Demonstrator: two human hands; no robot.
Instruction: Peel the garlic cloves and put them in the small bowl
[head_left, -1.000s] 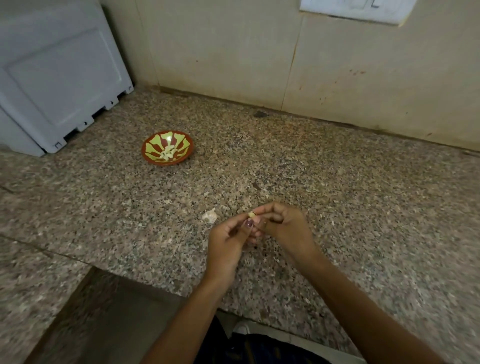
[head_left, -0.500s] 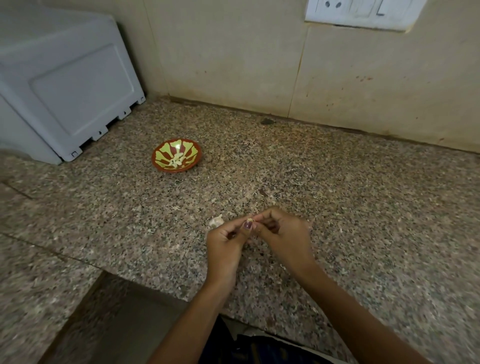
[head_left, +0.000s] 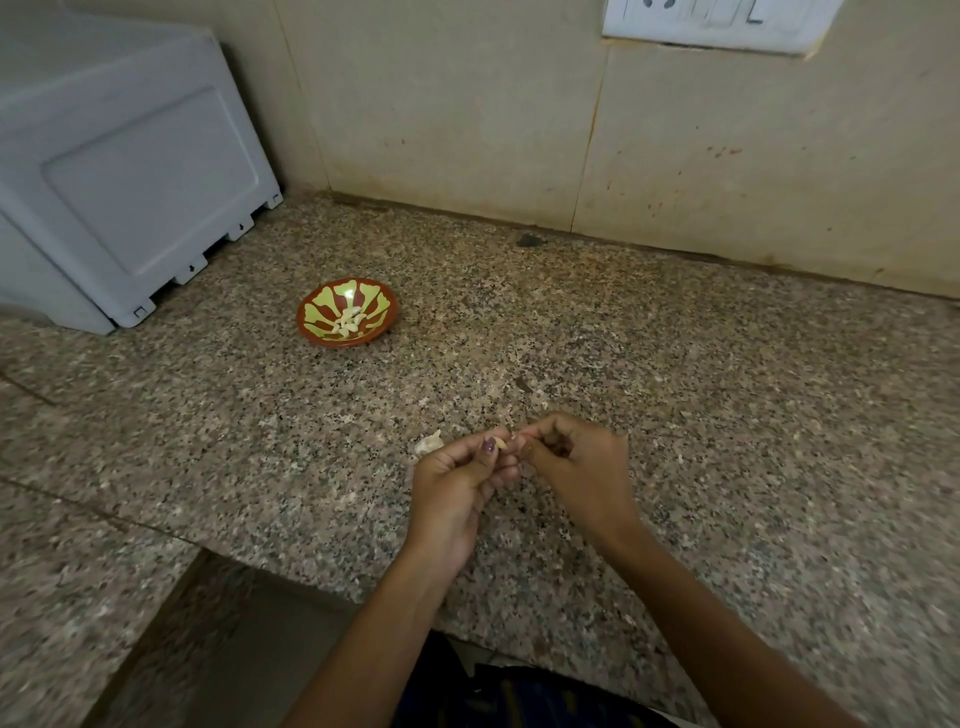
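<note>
I see both hands meeting a little below the centre of the frame, over the speckled bench (head_left: 675, 395). My left hand (head_left: 457, 483) has its fingers curled, and its thumb and fingertips pinch a small pale clove (head_left: 502, 443) at the top of the hand. My right hand (head_left: 571, 467) is curled too, its fingertips brought in against the right side of the same clove, nipping at it; whether it has hold of skin or of the clove itself is too small for me to tell.

Just left of my left hand, a whitish scrap of garlic (head_left: 429, 442) lies on the bench, partly hidden by the hand's edge. I cannot tell whether it is peel or an unpeeled piece.

The bowl (head_left: 347, 312) sits in the upper left of the frame, well apart from the hands. It is red-brown with yellow-green markings, and a small heap of pale peeled cloves (head_left: 347, 321) lies in its bottom.

Beyond the bowl, at the far upper left, a grey appliance (head_left: 130, 171) stands on the bench. A white switch plate (head_left: 717, 23) is on the wall at the upper right edge.
</note>
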